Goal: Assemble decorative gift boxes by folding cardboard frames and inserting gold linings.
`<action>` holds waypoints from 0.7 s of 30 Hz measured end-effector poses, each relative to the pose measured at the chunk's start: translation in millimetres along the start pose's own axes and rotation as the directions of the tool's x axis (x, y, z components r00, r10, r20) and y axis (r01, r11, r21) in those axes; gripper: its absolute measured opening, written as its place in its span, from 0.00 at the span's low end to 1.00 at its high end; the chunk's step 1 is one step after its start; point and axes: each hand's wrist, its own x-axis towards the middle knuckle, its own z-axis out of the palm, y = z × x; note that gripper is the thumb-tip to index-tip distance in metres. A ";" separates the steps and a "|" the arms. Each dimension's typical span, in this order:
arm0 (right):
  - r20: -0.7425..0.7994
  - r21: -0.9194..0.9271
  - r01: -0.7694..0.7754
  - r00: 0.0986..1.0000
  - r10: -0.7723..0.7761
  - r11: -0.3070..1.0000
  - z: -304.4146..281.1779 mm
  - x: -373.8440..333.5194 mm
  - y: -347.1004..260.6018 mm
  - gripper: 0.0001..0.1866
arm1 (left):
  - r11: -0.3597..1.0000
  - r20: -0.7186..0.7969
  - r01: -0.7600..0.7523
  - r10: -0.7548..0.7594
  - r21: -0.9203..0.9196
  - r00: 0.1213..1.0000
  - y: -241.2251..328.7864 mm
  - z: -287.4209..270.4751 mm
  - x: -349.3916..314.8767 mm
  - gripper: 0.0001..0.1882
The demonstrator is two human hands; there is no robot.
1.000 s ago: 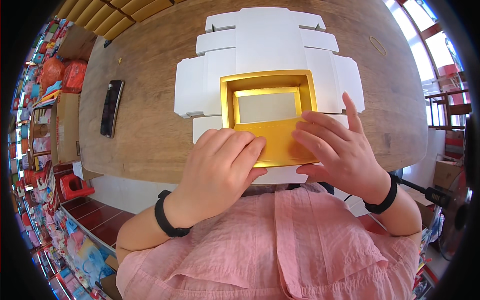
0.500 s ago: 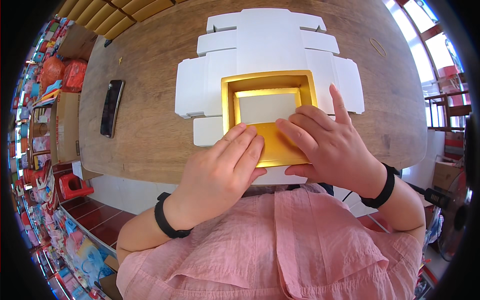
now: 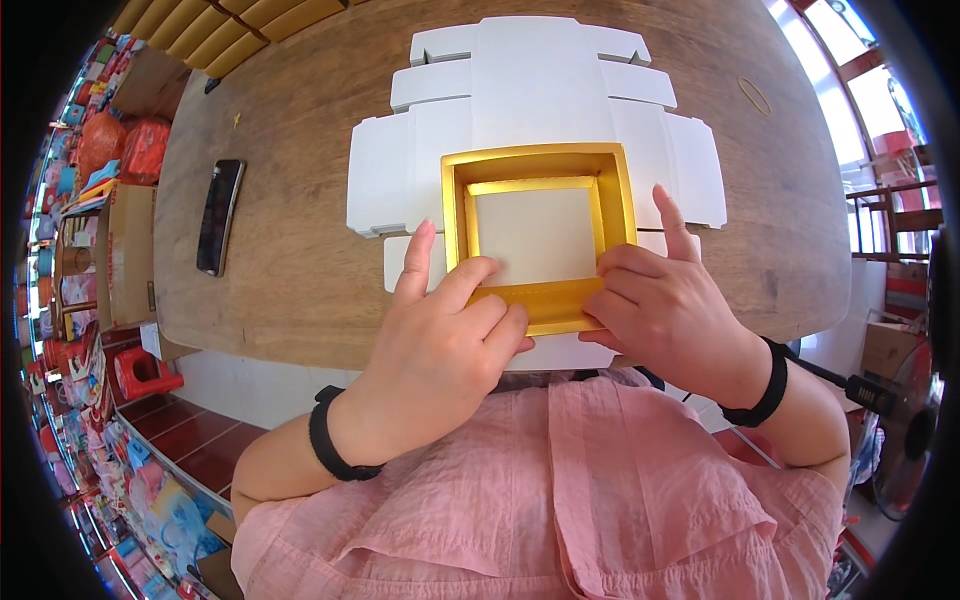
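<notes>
A: Hands and box at the near edge of the desk [image 3: 300, 290]. Where does the gold tray [image 3: 540, 235] sit?

B: It lies on the flat white cardboard sheet [image 3: 530, 90], toward the near side of that sheet, with white flaps showing to its left, right and far side. Its far wall and both side walls stand upright; its pale floor is bare.

A: And the hands?

B: The left hand [image 3: 450, 340] presses on the tray's near gold wall, its fingers [image 3: 470, 280] bent over that wall and its index finger stretched flat on the white flap beside it. The right hand [image 3: 660, 310] does likewise on the right half, fingers curled onto the gold strip, index finger raised along the tray's right corner. Neither hand closes around anything; both bear down.

A: How far along, by appearance?

B: Three walls seem formed; the near wall is apparently being folded or seated. The white sheet remains wholly unfolded.

A: Room to move?

B: The near desk edge lies just under the wrists. A black phone [image 3: 220, 215] rests well apart to the left; a thin loop, perhaps a rubber band [image 3: 755, 97], lies far right. Bare wood surrounds the sheet.
</notes>
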 end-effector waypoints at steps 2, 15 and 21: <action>0.001 -0.003 -0.013 1.000 0.013 1.000 -2.7 1.0 -2.6 0.11 | 0.999 -0.063 -0.025 0.027 0.029 0.998 0.0 7.3 -0.2 0.12; 0.020 -0.054 0.062 0.998 -0.061 0.997 10.5 20.3 2.7 0.14 | 0.997 0.130 0.079 -0.078 0.001 0.988 -9.7 10.3 23.5 0.19; 0.040 -0.110 0.093 0.995 -0.089 0.990 8.0 18.8 1.0 0.08 | 0.996 0.200 0.050 -0.064 0.071 0.978 -5.4 10.2 26.6 0.22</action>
